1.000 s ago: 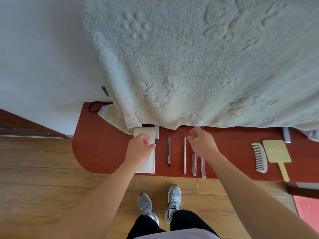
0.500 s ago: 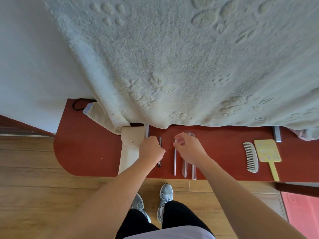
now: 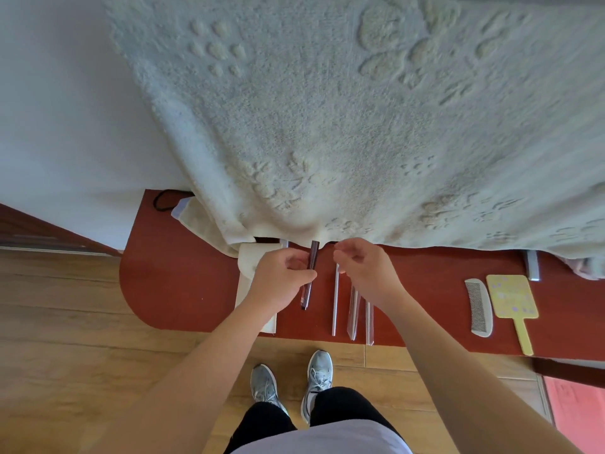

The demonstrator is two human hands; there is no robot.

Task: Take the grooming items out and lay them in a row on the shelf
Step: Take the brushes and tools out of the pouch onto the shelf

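My left hand [image 3: 281,283] pinches a dark brown pencil-like stick [image 3: 310,283] and holds it tilted just above the red-brown shelf [image 3: 180,290], beside the cream pouch [image 3: 250,257] that lies under my wrist. My right hand [image 3: 363,270] hovers to the right with its fingers curled over the top end of a thin clear stick [image 3: 334,303]; I cannot make out whether it pinches anything. Two clear tubes [image 3: 353,312] lie beside that stick, partly under my right wrist. Farther right lie a white comb [image 3: 479,306] and a yellow hand mirror [image 3: 512,296].
A large pale towel [image 3: 327,126] hangs over the shelf's back edge and hides the wall side. A black cord [image 3: 160,199] sits at the back left corner. Wooden floor and my shoes [image 3: 291,385] are below the shelf's front edge.
My left hand left the pouch, took hold of the dark stick and lifted it. My right hand stayed near the top of the clear stick.
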